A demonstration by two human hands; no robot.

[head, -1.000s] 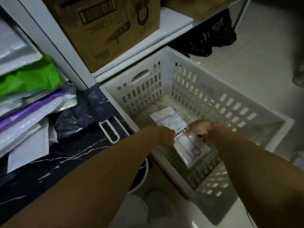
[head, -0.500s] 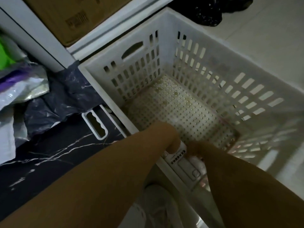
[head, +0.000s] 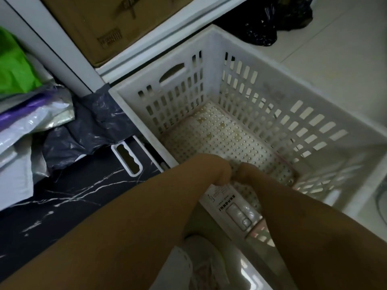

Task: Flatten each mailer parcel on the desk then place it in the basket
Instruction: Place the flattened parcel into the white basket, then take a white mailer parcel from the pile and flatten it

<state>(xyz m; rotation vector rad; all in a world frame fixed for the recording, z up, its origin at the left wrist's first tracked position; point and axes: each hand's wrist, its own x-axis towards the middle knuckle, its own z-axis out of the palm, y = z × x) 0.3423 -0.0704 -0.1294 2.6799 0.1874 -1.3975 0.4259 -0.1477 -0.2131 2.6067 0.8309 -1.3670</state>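
Over the near corner of the white basket [head: 211, 41], my left hand [head: 217, 170] and right hand [head: 249, 174] met, both with fingers pinched on the top edge of the small white mailer parcel [head: 232, 208], which hung down against the basket's near wall. A second before, the parcel had been higher and further in, over the middle of the basket's perforated floor; now I had brought it down and nearer to me, so it sat low inside the near corner. I judged the drop nearly done: only the release remained. The basket floor was otherwise bare. More mailers [head: 31, 122] lay heaped on the dark table [head: 73, 197] to my left, awaiting flattening.
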